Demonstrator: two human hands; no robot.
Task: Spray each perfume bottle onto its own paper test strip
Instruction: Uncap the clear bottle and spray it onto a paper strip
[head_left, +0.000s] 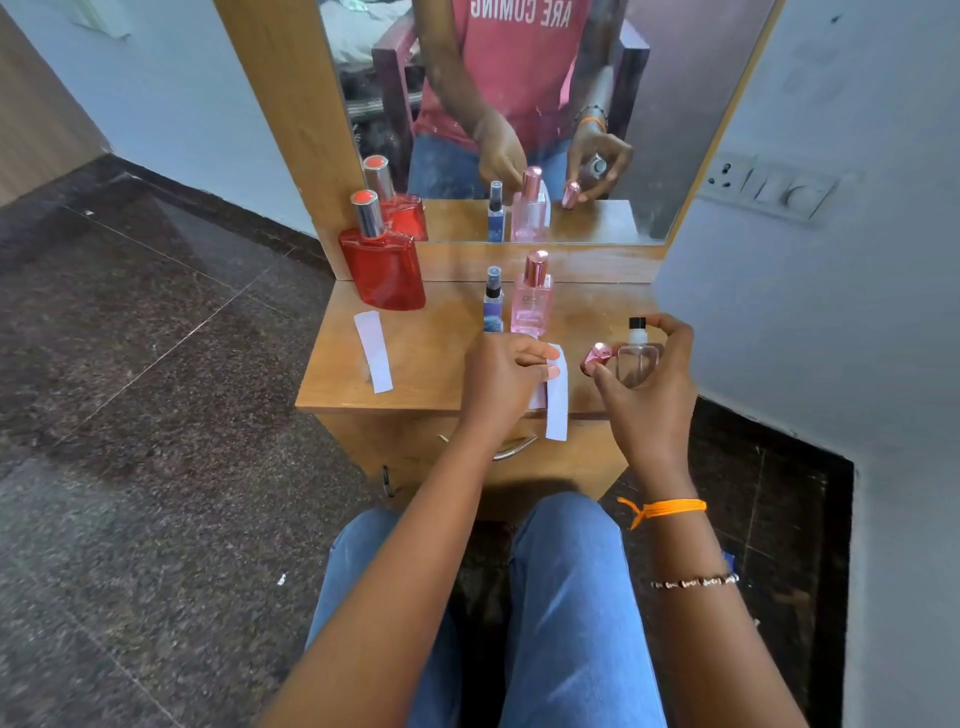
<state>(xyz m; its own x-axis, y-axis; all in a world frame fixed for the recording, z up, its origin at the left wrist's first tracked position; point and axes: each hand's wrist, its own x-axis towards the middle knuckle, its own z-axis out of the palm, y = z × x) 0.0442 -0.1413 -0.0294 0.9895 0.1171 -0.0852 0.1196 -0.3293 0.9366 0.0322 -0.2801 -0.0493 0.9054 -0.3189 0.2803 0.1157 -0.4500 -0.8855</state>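
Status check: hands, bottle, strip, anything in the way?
Right hand holds clear bottle and its pink cap. Left hand pinches strip at desk edge. Nothing between nozzle and strip.

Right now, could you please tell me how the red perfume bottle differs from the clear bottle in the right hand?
The red perfume bottle stands on the table with its silver cap on; the clear bottle is held up by the right hand, its black sprayer bare, a pink cap pinched alongside. The red one is larger and opaque-looking; the clear one is see-through. Both are flat-sided.
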